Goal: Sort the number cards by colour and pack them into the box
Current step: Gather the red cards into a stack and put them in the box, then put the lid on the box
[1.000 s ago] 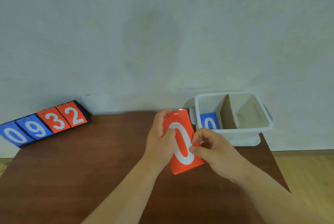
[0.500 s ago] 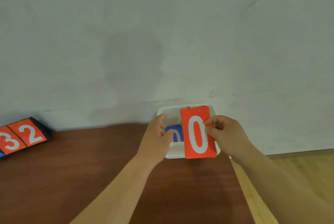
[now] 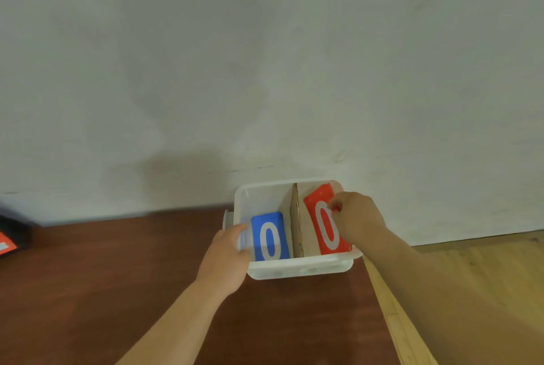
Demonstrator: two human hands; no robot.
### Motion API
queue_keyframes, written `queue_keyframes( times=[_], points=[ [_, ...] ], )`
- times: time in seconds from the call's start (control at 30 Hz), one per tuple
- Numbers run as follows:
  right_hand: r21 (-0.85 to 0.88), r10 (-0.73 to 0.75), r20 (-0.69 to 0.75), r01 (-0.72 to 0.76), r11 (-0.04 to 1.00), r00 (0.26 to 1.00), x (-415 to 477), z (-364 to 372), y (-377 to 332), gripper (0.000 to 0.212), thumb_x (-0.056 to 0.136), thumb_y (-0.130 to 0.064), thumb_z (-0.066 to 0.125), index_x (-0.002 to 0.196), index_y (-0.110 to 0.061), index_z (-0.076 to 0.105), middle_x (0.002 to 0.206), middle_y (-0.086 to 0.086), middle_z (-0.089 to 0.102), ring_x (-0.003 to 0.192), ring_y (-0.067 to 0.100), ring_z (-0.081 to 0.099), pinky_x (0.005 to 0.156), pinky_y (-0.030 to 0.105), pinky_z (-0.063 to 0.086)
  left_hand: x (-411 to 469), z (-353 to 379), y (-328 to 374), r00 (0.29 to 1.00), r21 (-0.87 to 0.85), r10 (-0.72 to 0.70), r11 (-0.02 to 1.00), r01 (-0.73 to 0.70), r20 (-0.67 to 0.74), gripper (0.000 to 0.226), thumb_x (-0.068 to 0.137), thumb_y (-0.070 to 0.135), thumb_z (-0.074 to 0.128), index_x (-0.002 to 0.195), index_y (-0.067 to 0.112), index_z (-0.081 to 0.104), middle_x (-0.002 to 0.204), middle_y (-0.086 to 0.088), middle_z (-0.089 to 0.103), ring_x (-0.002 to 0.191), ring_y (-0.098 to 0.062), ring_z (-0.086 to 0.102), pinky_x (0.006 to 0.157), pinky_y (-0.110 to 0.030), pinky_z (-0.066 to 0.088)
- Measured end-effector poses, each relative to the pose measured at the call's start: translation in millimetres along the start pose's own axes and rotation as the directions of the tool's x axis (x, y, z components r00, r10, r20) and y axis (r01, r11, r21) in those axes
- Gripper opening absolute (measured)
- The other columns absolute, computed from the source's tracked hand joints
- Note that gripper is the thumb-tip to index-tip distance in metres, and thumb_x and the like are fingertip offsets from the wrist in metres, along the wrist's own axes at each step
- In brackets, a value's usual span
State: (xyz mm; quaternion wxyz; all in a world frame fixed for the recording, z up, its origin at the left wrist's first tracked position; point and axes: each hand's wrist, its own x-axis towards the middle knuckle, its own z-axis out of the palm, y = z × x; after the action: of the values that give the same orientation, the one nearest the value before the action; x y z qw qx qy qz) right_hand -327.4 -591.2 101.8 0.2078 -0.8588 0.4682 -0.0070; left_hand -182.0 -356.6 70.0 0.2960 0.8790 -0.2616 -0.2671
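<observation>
The right hand [image 3: 357, 219] pinches the right-hand long edge of a flat red rectangular card printed with a white zero [image 3: 325, 222], fingertips closed on it near the upper half, and holds it tilted inside the right compartment of a translucent white plastic box [image 3: 300, 269]. The card's lower end sits down near the front wall; its top leans toward the far corner. It looks thin, stiff and light (probably plastic sheet, with small holes along the top edge), so an edge pinch should carry it easily, though the smooth faces could slip through a loose grip. Taking it by a long edge leaves the face clear to lay flat.

The left hand [image 3: 228, 258] grips the box's left wall, fingers curled over the rim, seemingly to steady it. Just beside those fingers, in the left compartment, a matching blue card with a white zero [image 3: 269, 239] lies against the brown cardboard divider [image 3: 295, 217]. The box stands at the far right of a dark brown wooden table [image 3: 117, 276], against a pale wall [image 3: 265, 70].
</observation>
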Motion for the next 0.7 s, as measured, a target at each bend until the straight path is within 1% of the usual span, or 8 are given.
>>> queue_keyframes(
  times=[0.17, 0.23, 0.3, 0.4, 0.5, 0.6, 0.67, 0.7],
  points=[
    [-0.006, 0.032, 0.129, -0.032, 0.999, 0.991, 8, 32, -16, 0.02, 0.103, -0.023, 0.05, 0.111, -0.024, 0.068, 0.095, -0.006, 0.065, 0.076, 0.008, 0.06, 0.071, 0.023, 0.051, 5, 4, -10, 1.0, -0.016, 0.012, 1.0, -0.012, 0.007, 0.056, 0.099, 0.019, 0.05, 0.149, 0.042, 0.038, 0.141, 0.008, 0.043, 0.109, -0.01, 0.054, 0.065, -0.013, 0.044],
    [-0.007, 0.048, 0.186, -0.048, 0.999, 0.981, 12, 43, -22, 0.02, 0.103, -0.021, 0.048, 0.108, -0.018, 0.067, 0.094, -0.003, 0.065, 0.081, 0.011, 0.062, 0.079, 0.026, 0.055, 6, 5, -13, 1.0, -0.036, 0.004, 0.999, -0.003, 0.009, 0.058, 0.098, 0.018, 0.05, 0.149, 0.043, 0.038, 0.14, 0.008, 0.043, 0.107, -0.011, 0.056, 0.064, -0.015, 0.044],
    [-0.022, 0.062, 0.228, -0.058, 0.998, 0.972, 16, 51, -23, 0.022, 0.103, -0.018, 0.045, 0.11, -0.015, 0.066, 0.097, 0.002, 0.066, 0.087, 0.017, 0.065, 0.085, 0.032, 0.057, 8, 4, -15, 1.0, -0.037, -0.007, 0.999, 0.007, 0.007, 0.06, 0.096, 0.016, 0.05, 0.148, 0.044, 0.039, 0.139, 0.008, 0.044, 0.106, -0.012, 0.058, 0.066, -0.017, 0.046],
    [-0.055, 0.026, 0.264, -0.012, 0.998, 0.964, 17, 52, -22, 0.026, 0.096, -0.014, 0.053, 0.121, -0.01, 0.06, 0.11, 0.012, 0.065, 0.101, 0.03, 0.064, 0.08, 0.036, 0.053, 9, 3, -14, 1.0, -0.021, -0.019, 1.0, 0.019, 0.003, 0.061, 0.096, 0.015, 0.05, 0.149, 0.043, 0.038, 0.139, 0.008, 0.044, 0.106, -0.011, 0.057, 0.063, -0.015, 0.045],
    [-0.145, 0.014, 0.304, 0.032, 0.989, 0.953, 15, 52, -22, 0.024, 0.097, -0.014, 0.055, 0.121, -0.012, 0.058, 0.113, 0.007, 0.065, 0.099, 0.023, 0.064, 0.084, 0.031, 0.054, 7, 2, -13, 1.0, 0.001, -0.02, 1.0, 0.02, -0.001, 0.06, 0.098, 0.015, 0.05, 0.15, 0.042, 0.037, 0.139, 0.008, 0.043, 0.107, -0.012, 0.057, 0.056, -0.013, 0.042],
    [-0.126, -0.035, 0.241, 0.067, 0.99, 0.97, 2, 40, -20, 0.027, 0.1, -0.011, 0.049, 0.123, -0.019, 0.06, 0.108, 0.0, 0.067, 0.085, 0.013, 0.062, 0.082, 0.029, 0.057, 4, 0, -13, 1.0, 0.035, -0.009, 0.999, 0.009, 0.004, 0.058, 0.099, 0.017, 0.05, 0.151, 0.041, 0.037, 0.143, 0.008, 0.043, 0.111, -0.008, 0.052, 0.059, -0.009, 0.04],
    [-0.039, -0.077, 0.077, 0.08, 0.996, 0.994, -11, 22, -14, 0.03, 0.1, -0.015, 0.052, 0.127, -0.025, 0.06, 0.113, -0.004, 0.067, 0.089, 0.013, 0.063, 0.085, 0.028, 0.056, 4, -2, -13, 1.0, 0.073, 0.002, 0.997, -0.002, 0.006, 0.056, 0.099, 0.019, 0.051, 0.15, 0.04, 0.039, 0.142, 0.008, 0.045, 0.113, -0.007, 0.05, 0.068, -0.007, 0.039],
    [-0.009, -0.084, -0.041, 0.084, 0.996, 0.996, -15, 14, -7, 0.03, 0.099, -0.021, 0.054, 0.128, -0.028, 0.06, 0.119, -0.004, 0.065, 0.099, 0.015, 0.063, 0.09, 0.03, 0.054, 5, -4, -12, 1.0, 0.091, 0.004, 0.996, -0.004, 0.001, 0.054, 0.099, 0.02, 0.051, 0.148, 0.04, 0.041, 0.141, 0.007, 0.046, 0.114, -0.009, 0.05, 0.076, -0.012, 0.041]
  ],
)
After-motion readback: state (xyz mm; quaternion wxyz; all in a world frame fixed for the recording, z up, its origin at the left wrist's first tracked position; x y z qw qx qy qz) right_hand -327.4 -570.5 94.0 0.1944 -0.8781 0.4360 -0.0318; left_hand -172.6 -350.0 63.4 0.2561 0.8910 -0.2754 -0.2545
